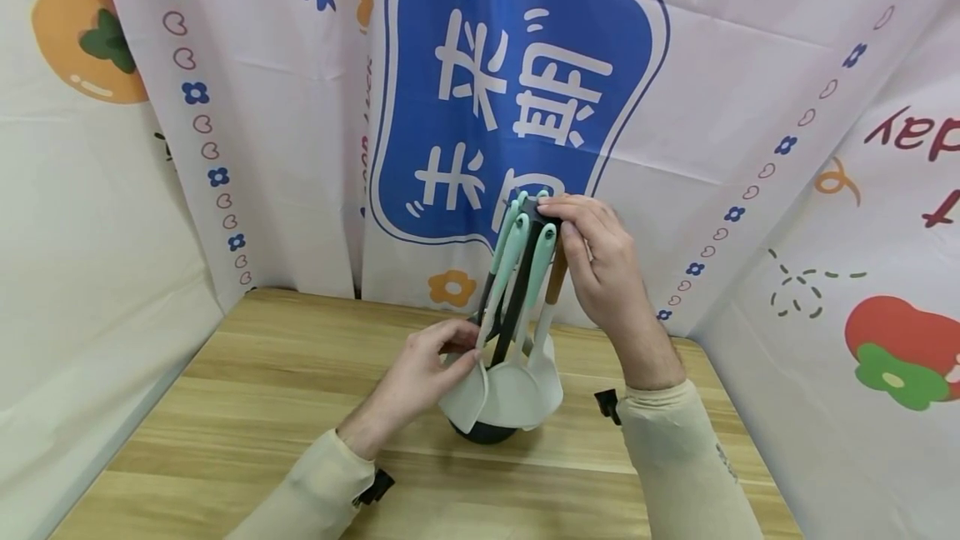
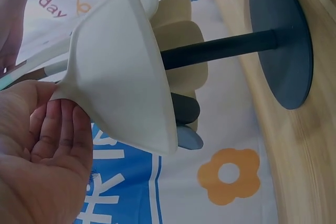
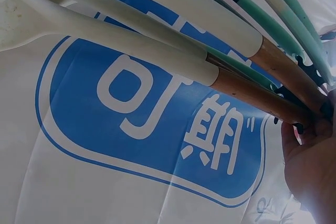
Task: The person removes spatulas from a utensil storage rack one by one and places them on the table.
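A dark stand with a round base point(image 1: 486, 433) and central pole point(image 2: 220, 50) carries several hanging utensils with mint or brown handles. My left hand point(image 1: 420, 369) pinches the neck of a pale turner point(image 1: 465, 394) at the stand's left side; in the left wrist view, the thumb and fingers of that hand point(image 2: 52, 145) meet at the turner's narrow end point(image 2: 121, 72). My right hand point(image 1: 603, 261) holds the stand's top, fingers over the dark holder point(image 1: 534, 208). Brown handles point(image 3: 257, 95) reach up to the right hand point(image 3: 312, 166) in the right wrist view.
The stand is on a wood-grain table point(image 1: 300, 390). Behind it hangs a printed white curtain point(image 1: 720, 90) with a blue panel, close to the stand's top. More printed cloth hangs at the left point(image 1: 75, 232) and right point(image 1: 825, 215).
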Demonstrator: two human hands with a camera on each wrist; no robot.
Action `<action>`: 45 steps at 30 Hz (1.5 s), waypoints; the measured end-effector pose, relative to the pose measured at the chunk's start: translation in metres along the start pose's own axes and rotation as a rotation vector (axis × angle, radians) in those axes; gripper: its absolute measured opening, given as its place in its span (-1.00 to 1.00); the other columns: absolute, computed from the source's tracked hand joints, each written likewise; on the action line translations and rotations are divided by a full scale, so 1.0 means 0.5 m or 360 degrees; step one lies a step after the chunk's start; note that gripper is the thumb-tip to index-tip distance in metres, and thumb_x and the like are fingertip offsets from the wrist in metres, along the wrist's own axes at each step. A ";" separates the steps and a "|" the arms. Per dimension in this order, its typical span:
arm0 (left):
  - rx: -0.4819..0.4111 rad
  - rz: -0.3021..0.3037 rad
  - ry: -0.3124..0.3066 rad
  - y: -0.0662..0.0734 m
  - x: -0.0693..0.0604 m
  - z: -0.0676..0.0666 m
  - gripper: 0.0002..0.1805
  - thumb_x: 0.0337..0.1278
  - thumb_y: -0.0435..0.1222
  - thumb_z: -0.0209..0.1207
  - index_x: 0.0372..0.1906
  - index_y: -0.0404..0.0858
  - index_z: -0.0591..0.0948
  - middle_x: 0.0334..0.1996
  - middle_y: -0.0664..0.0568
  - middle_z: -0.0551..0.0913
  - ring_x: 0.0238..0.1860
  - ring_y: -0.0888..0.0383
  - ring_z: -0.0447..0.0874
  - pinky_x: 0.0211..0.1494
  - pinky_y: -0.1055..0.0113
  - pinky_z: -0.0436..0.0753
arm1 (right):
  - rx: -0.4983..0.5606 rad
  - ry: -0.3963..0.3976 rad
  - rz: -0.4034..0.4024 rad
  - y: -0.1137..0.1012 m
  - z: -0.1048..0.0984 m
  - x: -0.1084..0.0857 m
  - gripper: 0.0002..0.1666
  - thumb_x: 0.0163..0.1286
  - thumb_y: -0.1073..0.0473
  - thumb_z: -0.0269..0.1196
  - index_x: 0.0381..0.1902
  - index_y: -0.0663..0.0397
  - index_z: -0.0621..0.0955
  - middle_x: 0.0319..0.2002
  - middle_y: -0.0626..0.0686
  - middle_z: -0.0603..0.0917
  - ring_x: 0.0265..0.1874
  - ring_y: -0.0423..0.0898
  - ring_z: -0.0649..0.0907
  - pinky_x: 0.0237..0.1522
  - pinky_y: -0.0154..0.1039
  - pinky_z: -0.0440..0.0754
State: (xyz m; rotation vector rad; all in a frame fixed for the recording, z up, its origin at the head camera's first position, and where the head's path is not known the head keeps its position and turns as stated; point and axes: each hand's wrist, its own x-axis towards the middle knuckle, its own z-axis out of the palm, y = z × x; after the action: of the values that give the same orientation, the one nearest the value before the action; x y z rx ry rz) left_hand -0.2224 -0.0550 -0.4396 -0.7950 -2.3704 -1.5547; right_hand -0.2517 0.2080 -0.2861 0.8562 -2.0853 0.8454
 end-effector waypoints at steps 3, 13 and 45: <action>0.0007 -0.0001 0.0018 0.003 -0.002 -0.010 -0.79 0.65 -0.39 0.44 0.22 -0.25 0.81 0.08 -0.01 0.91 0.13 0.08 0.91 0.36 0.15 0.94 | 0.0003 0.0004 0.0005 0.000 0.000 0.000 -0.58 0.91 0.28 0.05 0.41 0.18 0.76 0.46 0.25 0.77 0.57 0.22 0.66 0.73 0.24 0.61; 0.0000 -0.0022 0.0082 -0.001 -0.013 -0.053 -0.77 0.67 -0.40 0.42 0.25 -0.22 0.80 0.13 -0.01 0.92 0.20 0.01 0.92 0.39 0.08 0.94 | -0.0010 -0.0015 0.0016 0.001 -0.001 0.001 -0.57 0.92 0.26 0.04 0.42 0.19 0.76 0.45 0.24 0.78 0.57 0.22 0.65 0.75 0.22 0.60; 0.0341 -0.0247 0.0186 -0.090 -0.067 -0.249 -0.81 0.81 -0.34 0.30 0.27 -0.27 0.76 0.28 -0.18 0.85 0.31 -0.06 0.83 0.44 -0.16 0.90 | -0.0008 -0.0026 -0.0001 0.002 -0.002 0.002 -0.57 0.91 0.26 0.03 0.42 0.19 0.75 0.46 0.24 0.78 0.58 0.22 0.65 0.75 0.22 0.59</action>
State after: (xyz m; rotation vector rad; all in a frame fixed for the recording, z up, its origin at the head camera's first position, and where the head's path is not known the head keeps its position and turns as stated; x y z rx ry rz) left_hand -0.2338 -0.1909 -0.4364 -0.4724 -2.5075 -1.3281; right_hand -0.2528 0.2088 -0.2851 0.8635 -2.1001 0.8350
